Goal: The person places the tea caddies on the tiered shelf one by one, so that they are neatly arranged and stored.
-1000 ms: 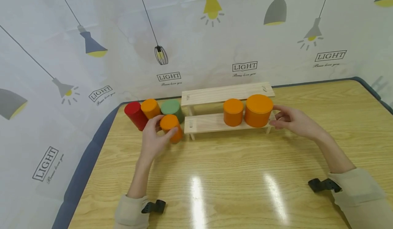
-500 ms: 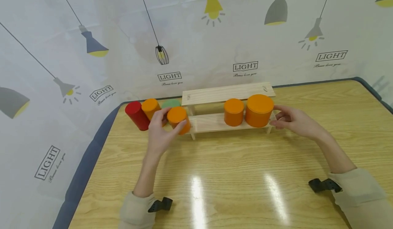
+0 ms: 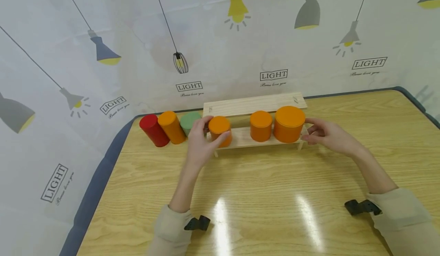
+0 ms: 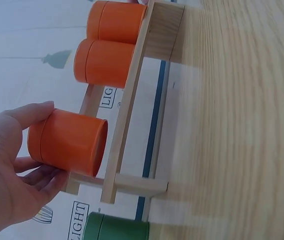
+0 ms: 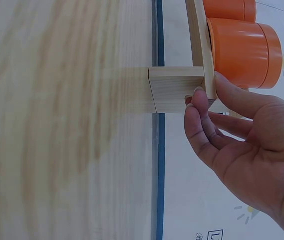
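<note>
My left hand holds a small orange canister upright at the left end of the lower board of a two-tier wooden shelf. In the left wrist view, a narrow gap shows between the canister's base and the board. On the right half of that board, a medium orange canister stands beside a wider orange canister. My right hand pinches the shelf's right end, with the thumb on top and fingertips at the board's lower edge, close to the wide canister.
Left of the shelf, a red canister, a slim orange canister and a green canister stand on the wooden table. The upper shelf board lies behind, near the printed wall sheet.
My left hand has lifted the small orange canister from beside the green one and carried it right, over the lower board. The right hand stays at the shelf's end.
</note>
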`<state>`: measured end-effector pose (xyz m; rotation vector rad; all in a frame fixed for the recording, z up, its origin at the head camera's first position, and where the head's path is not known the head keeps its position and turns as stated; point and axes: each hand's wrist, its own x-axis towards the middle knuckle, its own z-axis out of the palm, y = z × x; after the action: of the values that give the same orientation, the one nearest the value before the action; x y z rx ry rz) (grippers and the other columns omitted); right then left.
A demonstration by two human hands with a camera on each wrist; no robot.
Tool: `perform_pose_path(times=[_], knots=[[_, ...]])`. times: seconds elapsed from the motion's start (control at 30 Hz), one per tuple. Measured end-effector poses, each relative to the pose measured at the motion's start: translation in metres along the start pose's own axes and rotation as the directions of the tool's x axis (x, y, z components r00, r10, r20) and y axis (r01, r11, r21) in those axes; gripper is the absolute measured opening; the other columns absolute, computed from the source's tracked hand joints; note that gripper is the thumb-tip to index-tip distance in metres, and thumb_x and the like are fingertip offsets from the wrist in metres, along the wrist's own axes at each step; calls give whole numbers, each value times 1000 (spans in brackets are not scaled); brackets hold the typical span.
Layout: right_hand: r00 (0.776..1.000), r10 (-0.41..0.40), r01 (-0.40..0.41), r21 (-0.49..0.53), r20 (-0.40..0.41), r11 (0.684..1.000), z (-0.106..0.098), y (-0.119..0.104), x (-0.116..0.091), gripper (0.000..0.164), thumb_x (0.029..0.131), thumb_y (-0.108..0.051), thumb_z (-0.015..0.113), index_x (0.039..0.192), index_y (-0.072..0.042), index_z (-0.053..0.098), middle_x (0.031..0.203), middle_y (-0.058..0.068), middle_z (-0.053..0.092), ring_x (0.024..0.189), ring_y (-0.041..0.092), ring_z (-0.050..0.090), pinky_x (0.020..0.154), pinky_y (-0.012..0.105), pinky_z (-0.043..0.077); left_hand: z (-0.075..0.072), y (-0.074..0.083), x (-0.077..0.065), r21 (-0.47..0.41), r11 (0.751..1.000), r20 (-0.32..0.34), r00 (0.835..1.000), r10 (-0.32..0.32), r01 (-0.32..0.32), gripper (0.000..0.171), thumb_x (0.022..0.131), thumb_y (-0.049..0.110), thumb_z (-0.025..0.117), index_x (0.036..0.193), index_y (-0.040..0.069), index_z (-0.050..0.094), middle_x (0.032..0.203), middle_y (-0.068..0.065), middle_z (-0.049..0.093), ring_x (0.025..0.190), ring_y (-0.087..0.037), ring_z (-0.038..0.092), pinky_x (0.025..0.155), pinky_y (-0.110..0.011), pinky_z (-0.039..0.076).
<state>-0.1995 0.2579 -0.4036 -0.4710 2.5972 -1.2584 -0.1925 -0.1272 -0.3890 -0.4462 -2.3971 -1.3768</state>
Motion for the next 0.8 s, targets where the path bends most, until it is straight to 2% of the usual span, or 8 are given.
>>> perform_pose_path(times=[0.27,0.53,0.67,0.8], knots=[[1000,5,-5,-1,3,1000,-1,0,-1,66,102,-20,63,152,8,31,120,23,61,104,31,64,84,35,58,18,3,5,2,999,15,999,-49,49,61,82,24,87,129,-2,57,118,-16,57,104,-28,57,93,-42,52],[1000,8,-8,3,3,1000,1,3,2,66,101,-15,63,151,11,30,120,25,61,105,33,64,84,40,58,29,2,3,-14,996,5,996,-87,87,65,83,25,86,133,-3,55,121,-17,58,107,-29,59,95,-40,53],[1000,16,-16,-5,4,1000,1,2,2,66,101,-15,63,152,11,29,121,25,60,106,33,63,85,40,58,29,4,2,-24,996,-12,997,-82,81,68,82,23,86,135,-4,53,123,-19,58,109,-29,59,96,-40,52],[1000,3,-3,1,4,1000,1,1,1,66,101,-16,64,151,10,31,119,24,61,103,32,64,83,39,58,27,4,0,-35,998,-47,998,-50,49,71,80,23,88,135,-6,53,122,-19,59,107,-30,59,97,-41,51]])
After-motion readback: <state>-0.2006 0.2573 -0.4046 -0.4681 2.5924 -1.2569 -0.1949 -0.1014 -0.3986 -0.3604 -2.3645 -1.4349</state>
